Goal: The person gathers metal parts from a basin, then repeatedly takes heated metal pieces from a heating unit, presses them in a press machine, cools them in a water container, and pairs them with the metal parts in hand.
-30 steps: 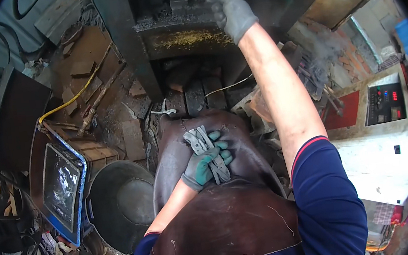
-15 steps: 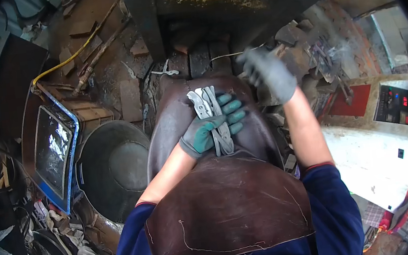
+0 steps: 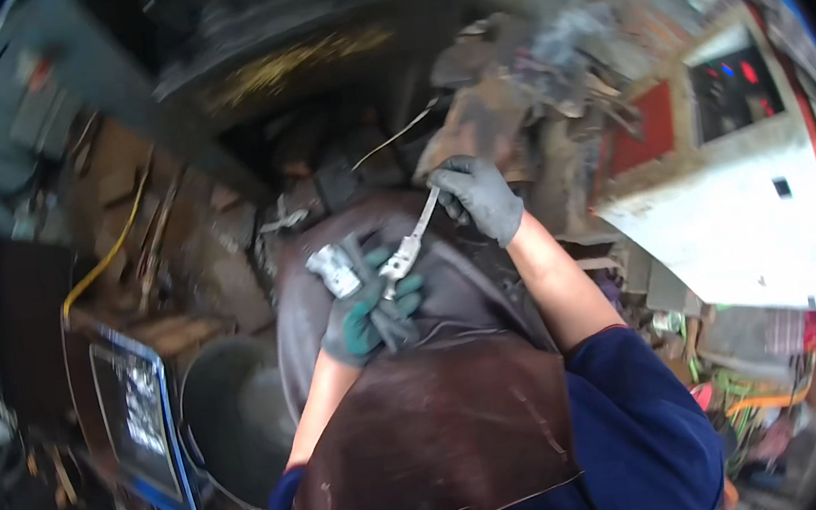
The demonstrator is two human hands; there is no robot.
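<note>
In a grey-green work glove, my left hand [image 3: 358, 327] is closed around a bunch of flat, silvery metal pieces [image 3: 333, 271] above my lap; motion blurs them. My right hand [image 3: 484, 198], also gloved, pinches the thin shank of a single metal piece [image 3: 402, 258]. That piece slants down to the left, its wider, holed head over the fingers of my left hand. Whether the head touches the bunch I cannot tell. A brown leather apron [image 3: 438, 428] covers my chest and thighs.
Beyond my knees stands a dark metal machine frame [image 3: 305, 60]. A white control cabinet [image 3: 735, 208] with a lit panel is at the right. To the left are a blue-edged box [image 3: 171, 423] and a round dark tub [image 3: 235, 416]. Scrap litters the ground.
My right hand was held out ahead with nothing visible in it; now it has come back toward the left and grips one metal piece by its shank. The view has turned to the right.
</note>
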